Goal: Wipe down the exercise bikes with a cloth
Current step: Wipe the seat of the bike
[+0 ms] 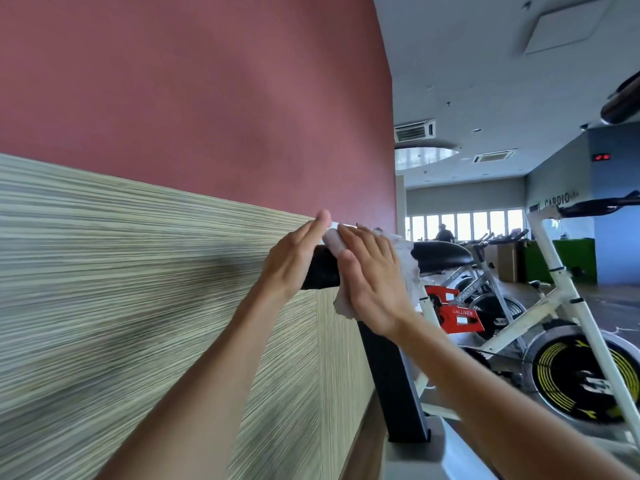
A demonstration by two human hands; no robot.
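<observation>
A black part (322,271) at the top of a dark upright post (391,382) is held up close to the wall, where a red painted band (194,98) meets striped wood-look panelling (121,271). The left hand (298,261) is laid against the black part's left side, its grip spread with the fingers straight and pointing upward. The right hand (374,282) is pressed flat over a pale cloth (403,258), fingers extended and close together, so that the cloth is trapped between the palm and the black part. The cloth is seen bunched above and to the right of the right hand, with a corner hanging below the palm. Just behind the cloth, a black saddle (441,256) of another bike is visible. To the right, a white exercise bike (554,296) with a yellow-marked flywheel (576,379) is standing on the floor, and a red-framed bike (453,313) is parked behind it.
</observation>
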